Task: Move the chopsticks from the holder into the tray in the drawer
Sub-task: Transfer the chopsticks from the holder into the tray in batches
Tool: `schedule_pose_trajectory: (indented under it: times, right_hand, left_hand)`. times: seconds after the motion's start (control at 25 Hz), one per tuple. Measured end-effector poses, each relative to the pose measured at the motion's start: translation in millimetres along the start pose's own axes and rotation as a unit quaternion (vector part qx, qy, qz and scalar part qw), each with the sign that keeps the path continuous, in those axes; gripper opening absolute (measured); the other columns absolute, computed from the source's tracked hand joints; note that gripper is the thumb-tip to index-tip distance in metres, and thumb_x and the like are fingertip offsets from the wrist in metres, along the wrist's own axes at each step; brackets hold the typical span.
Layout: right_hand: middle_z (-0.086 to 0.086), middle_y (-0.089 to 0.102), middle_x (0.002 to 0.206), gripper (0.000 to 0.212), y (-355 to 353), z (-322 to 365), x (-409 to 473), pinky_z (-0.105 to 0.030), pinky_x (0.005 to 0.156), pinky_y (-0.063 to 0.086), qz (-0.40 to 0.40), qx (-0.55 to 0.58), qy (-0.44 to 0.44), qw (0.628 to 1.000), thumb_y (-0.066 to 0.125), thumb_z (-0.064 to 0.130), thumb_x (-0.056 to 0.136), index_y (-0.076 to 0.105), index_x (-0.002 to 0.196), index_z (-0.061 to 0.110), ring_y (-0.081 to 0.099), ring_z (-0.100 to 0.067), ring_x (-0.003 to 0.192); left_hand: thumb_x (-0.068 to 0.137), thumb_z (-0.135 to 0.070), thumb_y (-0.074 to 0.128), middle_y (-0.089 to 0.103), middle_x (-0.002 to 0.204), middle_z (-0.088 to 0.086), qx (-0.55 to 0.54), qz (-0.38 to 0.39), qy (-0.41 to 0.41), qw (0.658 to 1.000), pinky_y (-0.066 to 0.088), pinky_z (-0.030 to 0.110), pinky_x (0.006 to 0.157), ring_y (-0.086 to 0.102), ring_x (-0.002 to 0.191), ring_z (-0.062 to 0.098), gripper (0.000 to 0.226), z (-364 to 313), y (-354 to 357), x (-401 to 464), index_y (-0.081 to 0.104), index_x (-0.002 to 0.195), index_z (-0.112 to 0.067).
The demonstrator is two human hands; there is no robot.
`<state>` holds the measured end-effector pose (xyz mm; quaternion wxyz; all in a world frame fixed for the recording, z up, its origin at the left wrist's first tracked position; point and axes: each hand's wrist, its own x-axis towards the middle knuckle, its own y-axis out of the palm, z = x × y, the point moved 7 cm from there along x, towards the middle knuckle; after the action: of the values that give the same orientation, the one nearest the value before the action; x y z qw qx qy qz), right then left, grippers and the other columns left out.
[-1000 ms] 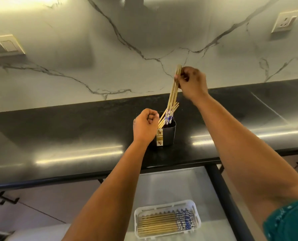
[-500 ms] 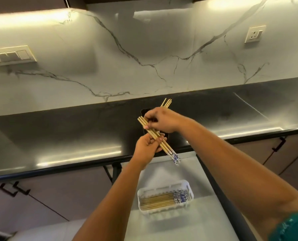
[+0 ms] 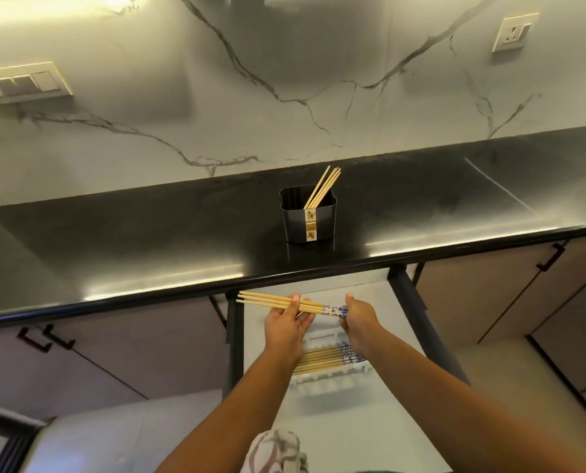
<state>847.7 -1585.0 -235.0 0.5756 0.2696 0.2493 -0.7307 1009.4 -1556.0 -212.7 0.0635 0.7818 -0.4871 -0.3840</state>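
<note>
A small bundle of wooden chopsticks (image 3: 271,300) with blue patterned ends lies level between both hands, above the open drawer. My left hand (image 3: 286,324) cradles the plain middle part; my right hand (image 3: 361,319) pinches the blue ends. Just below them sits the white tray (image 3: 329,375), with several chopsticks lying in it, partly hidden by my hands. On the black counter stands the dark holder (image 3: 293,221) with a few chopsticks (image 3: 324,186) leaning to the right inside it.
The drawer's dark side rails (image 3: 418,312) run down on both sides of its pale floor. The black counter edge (image 3: 141,300) overhangs the drawer. Cabinet doors with dark handles (image 3: 551,256) flank it. A marble wall with switch plates rises behind.
Both hands have brought the bundle from above the holder down past the counter edge to just over the tray, turning it from slanted to level. My left hand now holds the bundle.
</note>
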Motion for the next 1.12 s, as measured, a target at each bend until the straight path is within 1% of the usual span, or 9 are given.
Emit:
schedule_pose_trajectory:
  times: [0.2, 0.32, 0.4, 0.44, 0.52, 0.64, 0.8, 0.96, 1.12]
  right_hand:
    - [-0.015, 0.049, 0.133, 0.037, -18, 8, 22, -0.041, 0.095, 0.047, 0.015, -0.295, -0.142, 0.945, 0.044, 0.018, 0.099, 0.044, 0.135, 0.008, 0.052, -0.029, 0.113]
    - [-0.012, 0.029, 0.155, 0.066, -8, 1, -1, -0.043, 0.115, 0.030, -0.006, -0.501, -0.394, 0.770, 0.051, 0.022, 0.094, 0.019, 0.150, 0.010, 0.031, -0.031, 0.141]
    - [-0.013, 0.018, 0.159, 0.070, 7, -28, 0, -0.043, 0.118, 0.024, 0.036, -0.629, -0.462, 0.625, 0.047, 0.024, 0.097, 0.007, 0.152, 0.009, 0.024, -0.031, 0.145]
    - [-0.015, 0.017, 0.159, 0.066, 7, -38, 4, -0.042, 0.119, 0.023, 0.053, -0.657, -0.461, 0.594, 0.043, 0.022, 0.099, 0.007, 0.152, 0.007, 0.023, -0.031, 0.145]
    - [-0.021, 0.038, 0.149, 0.055, 4, -44, 11, -0.038, 0.114, 0.034, 0.071, -0.660, -0.464, 0.586, 0.049, 0.018, 0.096, 0.030, 0.145, 0.003, 0.041, -0.030, 0.136]
    - [-0.006, 0.070, 0.081, 0.026, 5, -48, 15, -0.025, 0.065, 0.057, 0.070, -0.665, -0.512, 0.540, 0.078, 0.014, 0.067, 0.069, 0.091, 0.012, 0.070, -0.019, 0.070]
    - [-0.012, 0.064, 0.112, 0.031, -4, -45, 47, -0.041, 0.090, 0.047, 0.069, -0.710, -0.458, 0.531, 0.035, 0.002, 0.094, 0.050, 0.121, 0.007, 0.065, -0.032, 0.097]
    - [-0.009, 0.061, 0.120, 0.030, -9, -37, 79, -0.038, 0.090, 0.046, 0.066, -0.756, -0.419, 0.498, 0.041, 0.009, 0.094, 0.047, 0.123, 0.011, 0.061, -0.029, 0.108]
    - [-0.008, 0.061, 0.122, 0.037, 6, -42, 103, -0.037, 0.091, 0.047, 0.100, -0.789, -0.358, 0.489, 0.053, 0.008, 0.089, 0.045, 0.125, 0.011, 0.061, -0.028, 0.110]
  left_hand:
    - [0.091, -0.012, 0.059, 0.071, 0.098, 0.017, 0.008, -0.037, -0.043, 0.998, 0.059, 0.035, 0.072, 0.071, 0.086, 0.027, 0.018, 27, -4, 9, 0.062, 0.106, -0.003]
    - [0.091, -0.009, 0.058, 0.070, 0.095, 0.019, -0.006, -0.082, -0.071, 0.994, 0.059, 0.033, 0.066, 0.070, 0.082, 0.028, 0.016, 58, -11, 11, 0.062, 0.105, 0.000]
    - [0.091, -0.006, 0.057, 0.069, 0.091, 0.021, -0.027, -0.069, -0.095, 0.993, 0.059, 0.034, 0.060, 0.069, 0.079, 0.031, 0.016, 82, -9, 10, 0.061, 0.104, 0.003]
    - [0.092, -0.005, 0.056, 0.069, 0.090, 0.022, -0.036, -0.058, -0.103, 0.992, 0.059, 0.033, 0.058, 0.069, 0.079, 0.031, 0.016, 92, -9, 10, 0.061, 0.104, 0.005]
    - [0.092, -0.001, 0.054, 0.068, 0.088, 0.023, -0.047, -0.057, -0.108, 0.991, 0.059, 0.031, 0.055, 0.068, 0.077, 0.031, 0.013, 105, -10, 11, 0.060, 0.101, 0.006]
    - [0.092, 0.000, 0.053, 0.063, 0.087, 0.022, -0.045, -0.098, -0.122, 0.987, 0.059, 0.031, 0.054, 0.065, 0.073, 0.029, 0.010, 108, -22, 18, 0.059, 0.087, 0.004]
    - [0.093, -0.002, 0.053, 0.060, 0.091, 0.020, -0.034, -0.153, -0.123, 0.980, 0.057, 0.026, 0.049, 0.062, 0.072, 0.026, 0.012, 80, -56, 39, 0.059, 0.084, 0.004]
    - [0.096, -0.002, 0.048, 0.062, 0.105, 0.020, -0.098, -0.197, -0.112, 0.969, 0.053, 0.031, 0.086, 0.063, 0.099, 0.029, 0.022, 55, -106, 56, 0.056, 0.111, 0.011]
    - [0.091, -0.010, 0.058, 0.072, 0.083, 0.013, 0.057, -0.244, -0.111, 0.962, 0.058, 0.027, 0.062, 0.066, 0.081, 0.022, 0.012, 61, -150, 62, 0.066, 0.093, -0.001]
